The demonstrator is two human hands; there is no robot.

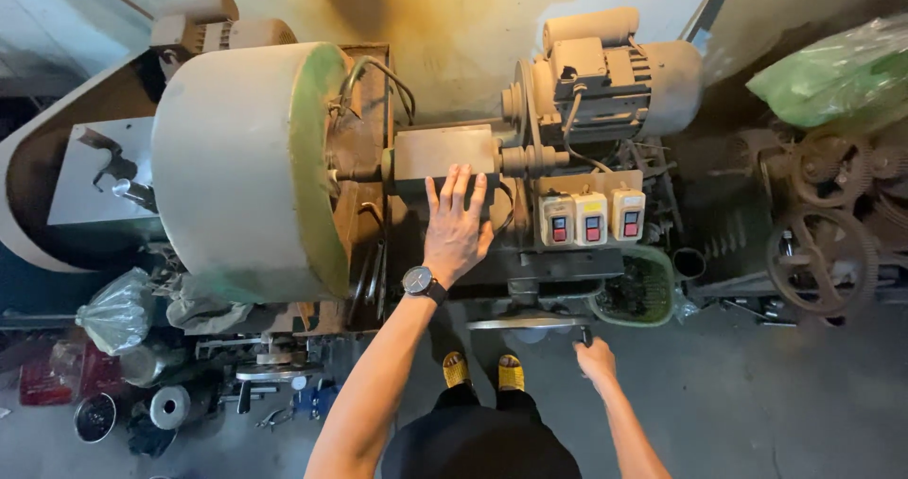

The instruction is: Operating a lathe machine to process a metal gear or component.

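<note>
Right hand (596, 357) closed around handwheel crank handle (584, 333) — low, near yellow shoes (483, 372). Left hand (457, 226) open, fingers spread — flat on machine's spindle housing (445, 151).

Your one head camera looks steeply down from above and close over the machine (416, 186), taking in your arms, feet and the floor (738, 403).

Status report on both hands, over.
Left hand flat, fingers spread, on machine housing. Right hand gripping handwheel handle. Nothing blocking either hand.
</note>
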